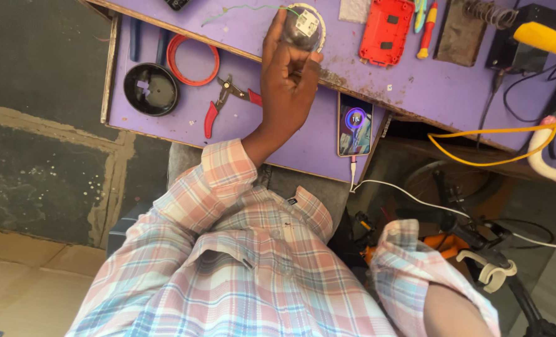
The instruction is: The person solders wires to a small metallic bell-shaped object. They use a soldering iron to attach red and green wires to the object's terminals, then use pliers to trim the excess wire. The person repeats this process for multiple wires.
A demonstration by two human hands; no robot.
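Head view looks down on a purple desk (303, 140) with the person's left hand (288, 81) raised over its upper tier, the fingers (277, 39) curled around a small round device (302, 28), so the hand is closed on it and holds it just above the desk surface. That device is a dark, domed, glossy shell with a pale ring about its rim and a white square module seated in the open face; a thin green wire (240, 9) trails from it to the left across the desk. As for progress, my reading is that the work is midway: the unit is open with its insides exposed, and a black round cover (151, 89) and a red ring (192, 60) lie apart on the lower tier, well away from the hand, so closing up looks not yet done. Red-handled pliers (225, 103) lie between those parts and the wrist, untouched. A smartphone (355, 125) with a lit screen rests at the desk's edge on a white charging cable (409, 196). Farther right on the upper tier are a red plastic housing (386, 31), a screwdriver (427, 30) and a yellow cable (490, 159). Only the forearm of the right arm shows at the bottom right; the right hand itself is out of the picture.
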